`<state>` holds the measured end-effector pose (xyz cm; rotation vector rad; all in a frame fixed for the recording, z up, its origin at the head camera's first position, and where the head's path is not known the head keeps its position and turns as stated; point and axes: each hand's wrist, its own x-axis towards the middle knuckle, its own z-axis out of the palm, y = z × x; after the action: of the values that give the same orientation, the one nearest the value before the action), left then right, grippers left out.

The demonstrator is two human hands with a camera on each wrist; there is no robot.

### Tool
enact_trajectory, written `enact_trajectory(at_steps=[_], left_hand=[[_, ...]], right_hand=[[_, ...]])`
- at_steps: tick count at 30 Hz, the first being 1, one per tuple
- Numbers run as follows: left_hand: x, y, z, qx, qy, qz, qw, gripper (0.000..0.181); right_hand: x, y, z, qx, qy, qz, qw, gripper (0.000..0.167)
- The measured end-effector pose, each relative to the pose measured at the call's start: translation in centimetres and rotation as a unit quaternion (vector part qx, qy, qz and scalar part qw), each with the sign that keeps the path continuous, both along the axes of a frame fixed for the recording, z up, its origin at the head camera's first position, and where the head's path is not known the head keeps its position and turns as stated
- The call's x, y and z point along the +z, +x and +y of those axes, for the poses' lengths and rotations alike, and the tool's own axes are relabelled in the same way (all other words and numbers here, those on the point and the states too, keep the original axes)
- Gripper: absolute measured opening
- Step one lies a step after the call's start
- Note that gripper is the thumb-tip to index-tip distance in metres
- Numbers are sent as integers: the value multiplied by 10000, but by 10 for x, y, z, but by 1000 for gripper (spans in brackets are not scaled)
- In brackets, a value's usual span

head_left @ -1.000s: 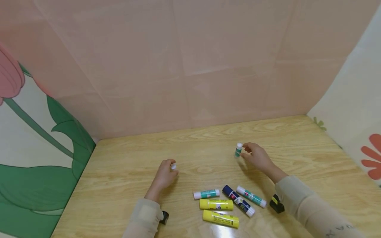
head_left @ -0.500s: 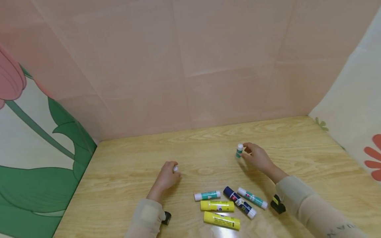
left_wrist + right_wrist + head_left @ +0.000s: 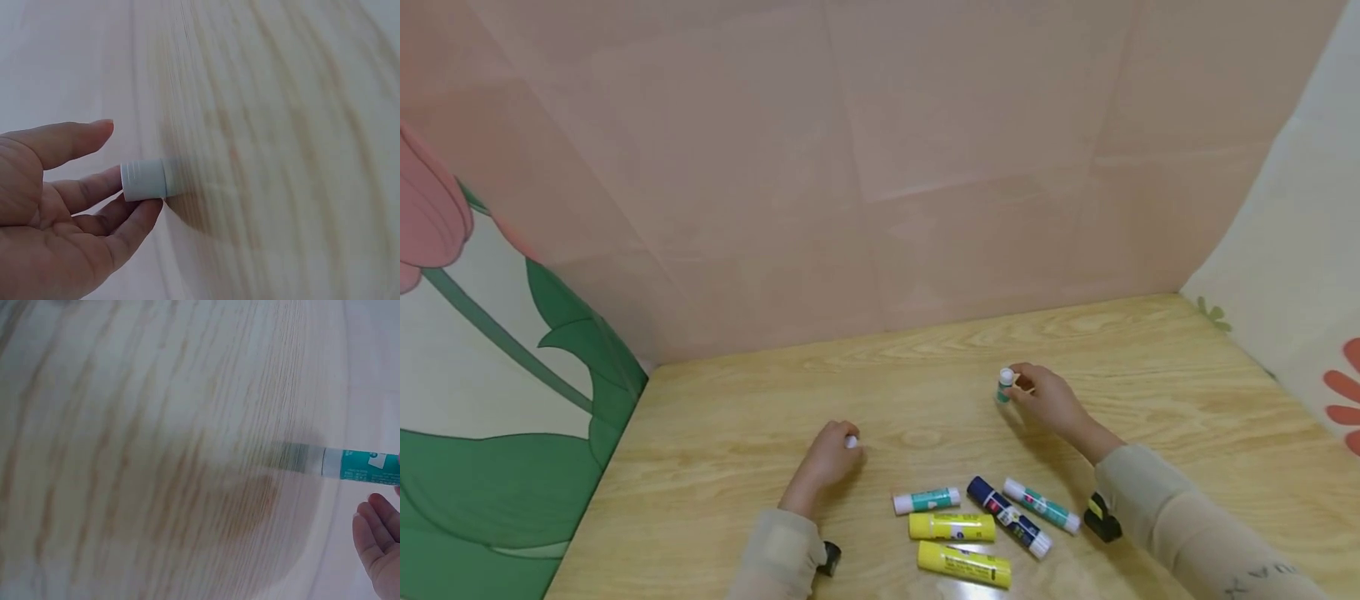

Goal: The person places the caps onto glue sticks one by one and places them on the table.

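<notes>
In the left wrist view a small white cap [image 3: 142,180] stands on the table. The fingers of my left hand [image 3: 75,219] touch its side, with the thumb held apart. From the head view, my left hand [image 3: 831,458] is curved beside the same cap [image 3: 851,442]. My right hand [image 3: 1051,407] pinches a short teal and white glue stick [image 3: 1004,386], which stands upright on the table. In the right wrist view only part of this glue stick [image 3: 359,465] shows; its top and most of my right hand [image 3: 381,540] lie beyond the frame edge.
Several glue sticks lie between my forearms: a teal one [image 3: 927,501], two yellow ones [image 3: 952,527], a navy one [image 3: 1009,517] and another teal one [image 3: 1041,507]. A pink sheet [image 3: 865,167] hangs behind the wooden table [image 3: 737,417]. Printed panels stand at both sides.
My left hand and the white cap have shifted slightly right and toward me. My right hand has stayed at the upright glue stick. The head view has tilted a little.
</notes>
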<state>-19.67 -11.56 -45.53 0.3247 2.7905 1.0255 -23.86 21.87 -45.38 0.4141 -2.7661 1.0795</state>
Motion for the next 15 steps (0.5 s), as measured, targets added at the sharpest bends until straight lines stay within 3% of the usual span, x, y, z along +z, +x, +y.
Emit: enact_trajectory(at_steps=[7,15], left_hand=[[1,-1,3,26,-317,133,9994,16],[-2,-2,8,-161,-567,293,9978,11]], right_hand=[[-2,-1,-3,-46,-58,14,10000,26],[-3,2,-3,50,-280,-96,9996,18]])
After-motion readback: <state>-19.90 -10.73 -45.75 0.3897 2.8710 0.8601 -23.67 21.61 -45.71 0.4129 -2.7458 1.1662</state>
